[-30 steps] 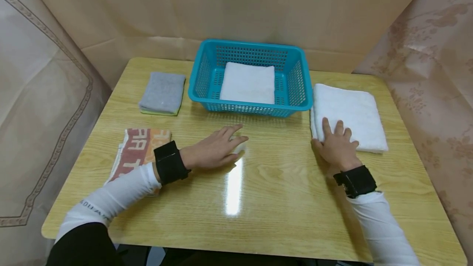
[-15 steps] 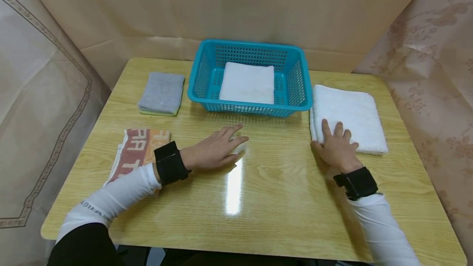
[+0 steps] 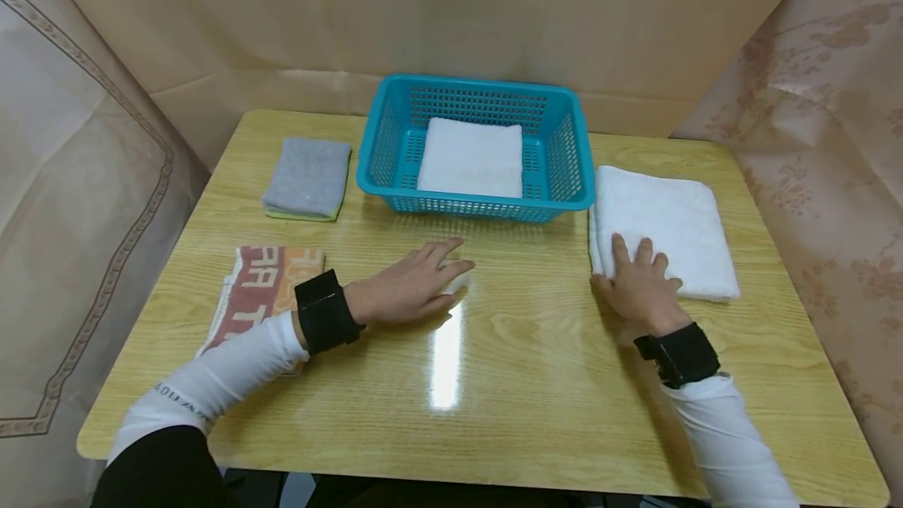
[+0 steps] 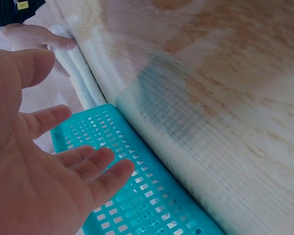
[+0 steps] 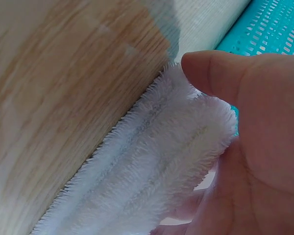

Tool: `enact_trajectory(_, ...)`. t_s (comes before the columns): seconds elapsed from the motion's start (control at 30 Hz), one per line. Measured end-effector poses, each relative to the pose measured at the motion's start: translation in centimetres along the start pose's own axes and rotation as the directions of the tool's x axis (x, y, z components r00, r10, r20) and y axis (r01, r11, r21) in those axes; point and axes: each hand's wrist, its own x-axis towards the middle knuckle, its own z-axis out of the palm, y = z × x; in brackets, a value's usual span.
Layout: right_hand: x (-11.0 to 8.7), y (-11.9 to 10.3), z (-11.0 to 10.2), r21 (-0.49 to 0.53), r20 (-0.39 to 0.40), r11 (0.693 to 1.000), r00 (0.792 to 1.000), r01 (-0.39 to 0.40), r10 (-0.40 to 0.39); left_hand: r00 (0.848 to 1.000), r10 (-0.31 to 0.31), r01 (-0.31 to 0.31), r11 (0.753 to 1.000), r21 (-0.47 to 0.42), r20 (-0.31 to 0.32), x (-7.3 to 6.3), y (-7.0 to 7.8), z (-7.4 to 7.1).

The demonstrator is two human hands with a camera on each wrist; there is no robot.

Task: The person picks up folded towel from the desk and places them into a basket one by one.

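Note:
A folded white towel (image 3: 666,218) lies at the right of the wooden table. My right hand (image 3: 638,284) rests on its near edge, fingers spread straight over the top. In the right wrist view, the thumb touches the front of the thick, fluffy folded towel (image 5: 137,166), low near the tabletop. My left hand (image 3: 409,286) is held over the middle of the table, fingers apart, with nothing in it. The left wrist view shows its bare palm and relaxed fingers. Beyond both hands stands a blue plastic basket (image 3: 480,210) with a smaller folded white towel (image 3: 471,159) inside.
A folded grey cloth (image 3: 310,175) with a green edge lies left of the basket. A red and orange patterned towel (image 3: 257,284) is partly covered by the left forearm. Beige curtains (image 3: 451,14) hang close behind the table (image 3: 536,414).
The larger white towel has slid slightly toward me, together with my right hand. My left hand has stayed in place.

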Motion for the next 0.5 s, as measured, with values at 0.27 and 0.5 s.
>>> enact_trajectory(0.27,-0.35,-0.26,-0.1,0.003,0.018,1.0,1.0,-0.011,0.011,1.0,0.0,-0.001,1.0,-0.005,-0.009,-0.03,0.05,0.06)
enact_trajectory(0.5,-0.43,-0.51,-0.23,-0.003,0.022,1.0,1.0,-0.014,0.014,1.0,-0.004,0.004,1.0,-0.006,-0.012,-0.1,-0.05,0.13)
